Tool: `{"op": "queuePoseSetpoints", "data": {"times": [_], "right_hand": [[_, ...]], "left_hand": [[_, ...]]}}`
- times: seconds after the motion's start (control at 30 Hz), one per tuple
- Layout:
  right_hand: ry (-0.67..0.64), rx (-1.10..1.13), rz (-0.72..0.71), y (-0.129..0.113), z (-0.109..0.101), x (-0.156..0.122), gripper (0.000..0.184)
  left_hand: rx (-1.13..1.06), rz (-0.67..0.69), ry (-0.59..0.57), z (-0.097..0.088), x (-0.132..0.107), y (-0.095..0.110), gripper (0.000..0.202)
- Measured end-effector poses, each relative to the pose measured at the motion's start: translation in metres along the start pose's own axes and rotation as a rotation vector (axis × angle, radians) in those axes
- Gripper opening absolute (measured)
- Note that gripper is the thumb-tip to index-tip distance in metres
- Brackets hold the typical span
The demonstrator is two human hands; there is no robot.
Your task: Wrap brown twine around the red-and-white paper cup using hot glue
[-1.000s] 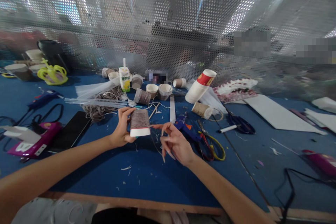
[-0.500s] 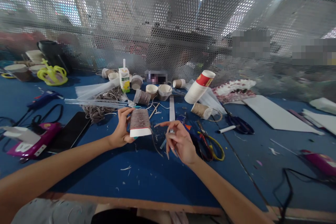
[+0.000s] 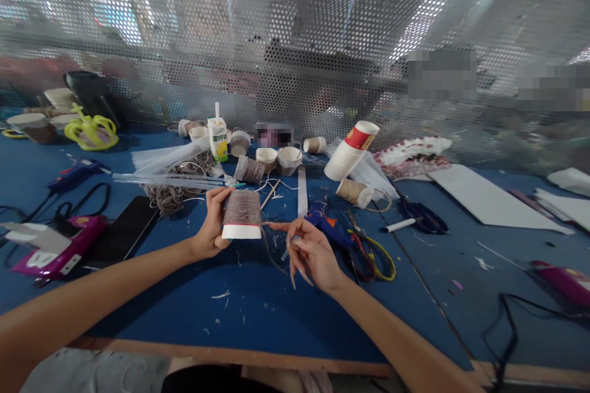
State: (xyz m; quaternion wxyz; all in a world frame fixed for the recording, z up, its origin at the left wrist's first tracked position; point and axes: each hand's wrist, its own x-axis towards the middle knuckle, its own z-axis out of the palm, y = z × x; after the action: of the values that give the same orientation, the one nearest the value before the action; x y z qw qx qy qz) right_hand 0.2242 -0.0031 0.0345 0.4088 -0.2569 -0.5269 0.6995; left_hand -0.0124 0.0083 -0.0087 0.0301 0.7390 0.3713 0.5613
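Observation:
A paper cup (image 3: 242,212) wound with grey-brown yarn is gripped in my left hand (image 3: 212,221), its bare white rim facing me. A loose yarn tail (image 3: 270,249) trails from the cup's right side. My right hand (image 3: 313,252) has its fingers apart, with the outstretched index finger close to that side; whether it touches the yarn is hard to tell. Just beyond my right hand lie a blue glue gun (image 3: 327,224) and yellow-handled scissors (image 3: 381,258). Behind the held cup rests another yarn-wrapped cup (image 3: 249,169).
Tangled yarn (image 3: 170,193), a drink carton (image 3: 218,140) and a leaning cup stack (image 3: 348,156) stand along the back. A phone (image 3: 126,230) and a purple power strip (image 3: 62,252) lie left. A perforated metal screen (image 3: 286,31) borders the table.
The wrapped cup has shifted slightly left and turned more level in my left hand. My right index finger has come nearer to the cup's side.

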Motion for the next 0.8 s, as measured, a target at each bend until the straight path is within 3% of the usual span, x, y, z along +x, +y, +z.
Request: {"op": "queuePoseSetpoints", "data": {"times": [0.13, 0.27, 0.37, 0.47, 0.57, 0.67, 0.8], "right_hand": [[0.131, -0.153, 0.003, 0.0004, -0.0033, 0.0009, 0.005], [0.291, -0.187, -0.138, -0.0033, -0.0051, 0.0003, 0.005], [0.195, -0.096, -0.184, -0.0069, -0.0029, -0.0026, 0.003], [0.008, -0.034, -0.101, -0.0071, 0.001, -0.0053, 0.004], [-0.076, -0.026, -0.031, -0.0038, 0.0025, -0.005, 0.006], [-0.057, -0.043, -0.021, -0.0015, 0.001, -0.0033, 0.002], [0.068, -0.136, -0.025, -0.0038, 0.0005, -0.0023, 0.002]], "left_hand": [[0.016, -0.013, -0.009, 0.0004, -0.0005, -0.0002, 0.084], [0.01, -0.039, -0.022, 0.0013, -0.0023, -0.002, 0.086], [0.0, -0.034, -0.022, 0.0012, -0.0024, -0.0022, 0.086], [0.014, -0.015, -0.018, 0.0006, -0.0018, -0.0013, 0.084], [0.015, 0.004, -0.007, 0.0003, -0.0016, -0.0006, 0.084], [0.0, 0.013, 0.009, 0.0002, -0.0015, -0.0001, 0.085], [-0.007, 0.026, 0.011, -0.0001, -0.0012, 0.0003, 0.08]]}}
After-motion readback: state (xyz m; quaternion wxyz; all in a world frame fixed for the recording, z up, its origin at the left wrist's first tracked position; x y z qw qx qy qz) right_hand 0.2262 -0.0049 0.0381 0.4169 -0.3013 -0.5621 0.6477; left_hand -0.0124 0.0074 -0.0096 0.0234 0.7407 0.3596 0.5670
